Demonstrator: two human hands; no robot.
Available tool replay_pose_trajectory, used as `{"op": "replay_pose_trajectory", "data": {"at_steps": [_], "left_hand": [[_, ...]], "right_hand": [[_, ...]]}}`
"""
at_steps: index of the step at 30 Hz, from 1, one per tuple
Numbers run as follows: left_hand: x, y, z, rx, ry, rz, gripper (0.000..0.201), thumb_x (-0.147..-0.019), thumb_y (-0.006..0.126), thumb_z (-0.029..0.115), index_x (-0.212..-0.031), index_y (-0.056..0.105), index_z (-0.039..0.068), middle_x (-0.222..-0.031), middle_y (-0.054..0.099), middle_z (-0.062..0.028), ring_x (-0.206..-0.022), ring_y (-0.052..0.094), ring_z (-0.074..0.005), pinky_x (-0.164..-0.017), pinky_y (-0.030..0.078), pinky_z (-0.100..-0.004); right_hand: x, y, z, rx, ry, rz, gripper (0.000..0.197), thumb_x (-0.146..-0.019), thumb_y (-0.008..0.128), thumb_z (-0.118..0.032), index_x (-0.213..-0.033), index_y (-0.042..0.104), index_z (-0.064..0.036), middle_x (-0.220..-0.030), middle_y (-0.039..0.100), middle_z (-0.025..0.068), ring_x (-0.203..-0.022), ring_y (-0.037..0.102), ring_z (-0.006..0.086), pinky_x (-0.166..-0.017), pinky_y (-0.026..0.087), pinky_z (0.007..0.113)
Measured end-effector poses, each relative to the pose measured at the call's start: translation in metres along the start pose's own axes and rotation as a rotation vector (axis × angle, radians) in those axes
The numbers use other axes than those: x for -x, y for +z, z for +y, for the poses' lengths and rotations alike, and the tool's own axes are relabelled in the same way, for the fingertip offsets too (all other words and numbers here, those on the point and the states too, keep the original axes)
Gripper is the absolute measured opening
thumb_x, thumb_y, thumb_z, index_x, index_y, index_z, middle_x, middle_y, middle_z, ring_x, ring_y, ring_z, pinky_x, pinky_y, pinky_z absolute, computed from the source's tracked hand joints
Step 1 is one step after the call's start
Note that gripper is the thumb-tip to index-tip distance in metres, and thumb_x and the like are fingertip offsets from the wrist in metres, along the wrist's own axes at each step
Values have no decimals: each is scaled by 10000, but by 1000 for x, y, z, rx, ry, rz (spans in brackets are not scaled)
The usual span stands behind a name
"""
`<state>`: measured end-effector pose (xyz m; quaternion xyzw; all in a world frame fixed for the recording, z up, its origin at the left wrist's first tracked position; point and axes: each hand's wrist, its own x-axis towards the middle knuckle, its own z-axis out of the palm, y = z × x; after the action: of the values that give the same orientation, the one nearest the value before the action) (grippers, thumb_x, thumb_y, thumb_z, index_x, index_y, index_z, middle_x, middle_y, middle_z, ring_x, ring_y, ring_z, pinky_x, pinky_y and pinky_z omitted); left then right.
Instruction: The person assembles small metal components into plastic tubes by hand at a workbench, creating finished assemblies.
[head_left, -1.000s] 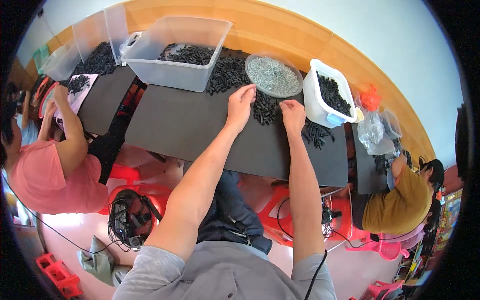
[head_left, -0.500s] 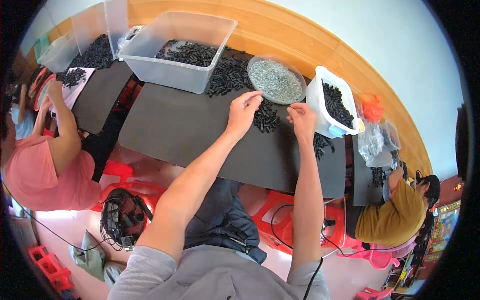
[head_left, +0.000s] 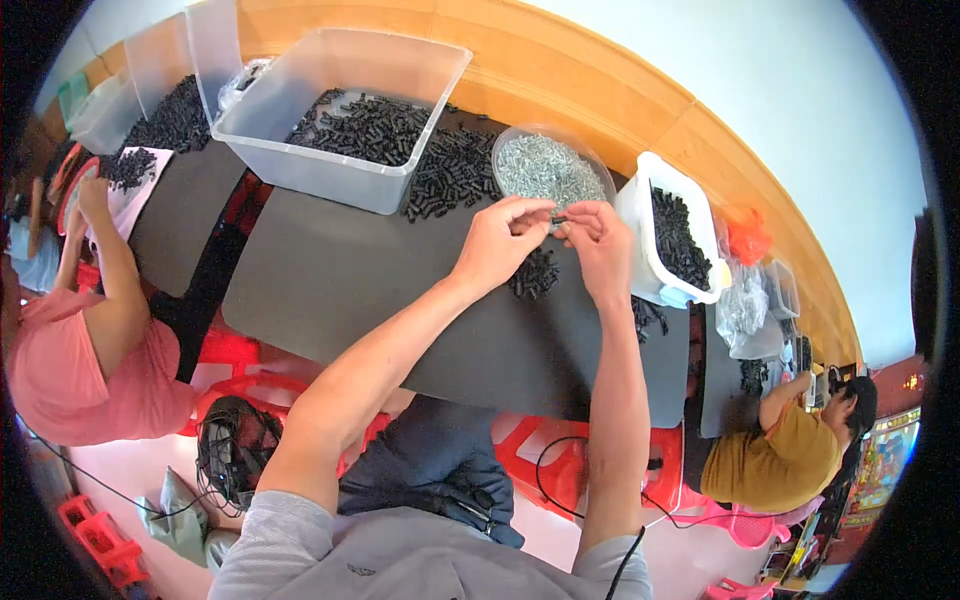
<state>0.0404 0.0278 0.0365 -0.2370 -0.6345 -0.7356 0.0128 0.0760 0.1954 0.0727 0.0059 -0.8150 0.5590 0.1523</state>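
Observation:
My left hand (head_left: 500, 243) and my right hand (head_left: 598, 246) meet above the dark table, just in front of a round clear bowl (head_left: 548, 166) full of small silvery pieces. Between the fingertips shows a small black cylindrical part (head_left: 558, 220), pinched by my right thumb and forefinger. My left fingers are closed against its other end; whatever they hold is too small to tell. Below the hands lies a little heap of similar black parts (head_left: 535, 275). More of them lie in a pile (head_left: 450, 165) left of the bowl.
A large clear bin (head_left: 300, 165) holding black parts stands at the far left of the table (head_left: 330, 270). Right of the bowl is a white tub (head_left: 640, 225) of them. One person in pink (head_left: 100, 350) sits left, another in mustard (head_left: 765, 460) right.
My hands were apart; now their fingertips have come together in front of the bowl, with a small black part visible between them. The whole view has shifted slightly.

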Motion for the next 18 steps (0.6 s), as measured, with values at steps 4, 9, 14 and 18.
{"op": "replay_pose_trajectory", "data": {"at_steps": [4,9,14,18], "left_hand": [[-2,2,0,-59,70,58,248,-868,732,32,-1115,733,13,-979,698,-76,-843,669,-121,-778,547,-269],[-4,-8,-6,-83,105,167,215,-849,749,1,-1064,748,13,-964,722,-75,-884,682,-133,-805,550,-267],[-7,-10,-12,129,-24,209,193,-878,718,-21,-1071,728,-14,-1001,746,-76,-904,700,-125,-795,564,-258],[-9,-13,-20,128,-8,262,190,-865,735,-12,-1054,727,-12,-973,759,-102,-875,727,-138,-801,581,-274]], "right_hand": [[-3,7,-12,162,-174,20,234,-917,634,43,-1147,614,6,-989,742,127,-876,727,169,-715,565,286],[-4,22,-34,353,-250,-19,312,-889,683,22,-1187,618,-40,-1020,748,148,-901,747,205,-727,576,308],[-9,31,-37,285,-244,2,333,-882,700,-1,-1202,627,-59,-1014,753,122,-880,748,211,-704,573,315],[-15,35,-36,411,-311,-54,279,-885,691,6,-1156,660,-50,-968,750,107,-786,728,185,-686,562,294]]}}
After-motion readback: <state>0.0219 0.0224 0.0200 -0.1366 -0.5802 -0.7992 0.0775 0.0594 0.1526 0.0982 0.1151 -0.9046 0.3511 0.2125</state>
